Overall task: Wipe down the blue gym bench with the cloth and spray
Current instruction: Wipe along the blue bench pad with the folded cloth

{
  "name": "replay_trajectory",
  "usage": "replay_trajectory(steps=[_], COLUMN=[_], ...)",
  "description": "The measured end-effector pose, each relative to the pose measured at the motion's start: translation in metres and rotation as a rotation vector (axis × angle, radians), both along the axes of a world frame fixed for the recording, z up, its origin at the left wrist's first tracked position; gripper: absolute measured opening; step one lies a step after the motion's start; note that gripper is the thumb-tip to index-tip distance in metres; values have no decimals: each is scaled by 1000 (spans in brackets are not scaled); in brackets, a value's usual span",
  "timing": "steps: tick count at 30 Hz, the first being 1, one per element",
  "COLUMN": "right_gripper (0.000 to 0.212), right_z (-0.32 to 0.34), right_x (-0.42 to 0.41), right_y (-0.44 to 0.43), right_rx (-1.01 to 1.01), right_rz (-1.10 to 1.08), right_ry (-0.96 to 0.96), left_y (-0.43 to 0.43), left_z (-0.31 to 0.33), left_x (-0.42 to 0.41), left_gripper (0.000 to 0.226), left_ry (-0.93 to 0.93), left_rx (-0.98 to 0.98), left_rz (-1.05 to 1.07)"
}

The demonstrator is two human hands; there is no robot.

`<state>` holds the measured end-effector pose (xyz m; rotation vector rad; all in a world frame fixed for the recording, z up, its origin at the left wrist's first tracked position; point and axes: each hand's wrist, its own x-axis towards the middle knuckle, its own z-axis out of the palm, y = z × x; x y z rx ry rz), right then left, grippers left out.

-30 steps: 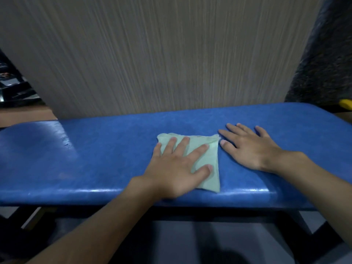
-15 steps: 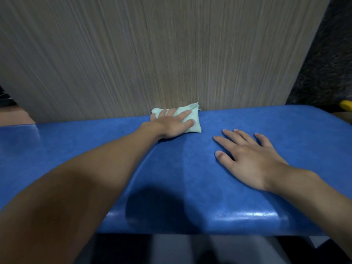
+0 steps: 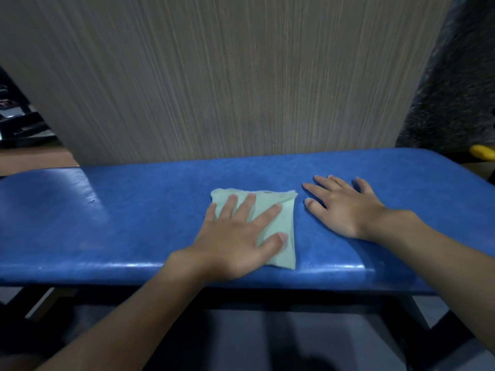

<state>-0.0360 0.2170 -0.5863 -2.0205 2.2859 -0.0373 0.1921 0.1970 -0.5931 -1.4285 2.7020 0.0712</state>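
The blue gym bench point(image 3: 134, 226) runs across the view from left to right. A pale green folded cloth point(image 3: 284, 223) lies flat on its middle, reaching the near edge. My left hand point(image 3: 235, 239) presses flat on the cloth with fingers spread. My right hand point(image 3: 345, 207) rests palm down on the bare blue pad just right of the cloth, fingers apart, holding nothing. No spray bottle is in view.
A wood-grain panel point(image 3: 227, 76) stands right behind the bench. A yellow object point(image 3: 482, 152) shows at the far right edge. Dark shelving point(image 3: 16, 121) sits at the left. The bench's dark frame point(image 3: 417, 317) and grey floor lie below.
My left hand has pulled the cloth back from the bench's far edge to the near edge. My right hand has stayed in place on the pad.
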Motion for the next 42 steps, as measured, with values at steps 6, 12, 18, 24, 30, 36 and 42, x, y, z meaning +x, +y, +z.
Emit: replay_trajectory(steps=[6,12,18,24,30,36,42], right_gripper=[54,59,59,58,55,52,53], right_z=[8,-6,-9,-8,-6,1,8], right_x=[15,15,16,17,21,28,51], right_y=[-1,-8,-5,-3,-3,-3,-5], right_rx=[-84,3,-2,-28,-63,-21,-164], right_rz=[23,31,13,-11,-45,-76,-109], right_ry=[-114,-67,-39,-70,-78,22,-210], left_y=[7,-59,-157,-200,-165,-71,-5], left_z=[0,1,5,11,5,-1,-5], left_x=[5,-10,-34,-43,-30,16,52], left_gripper=[62,62,64,64,64,64,67], left_ry=[-9,-2,2,19,3,24,32], left_rx=[14,61,62,74,67,36,-73], left_rz=[12,49,94,97,57,-51,-82])
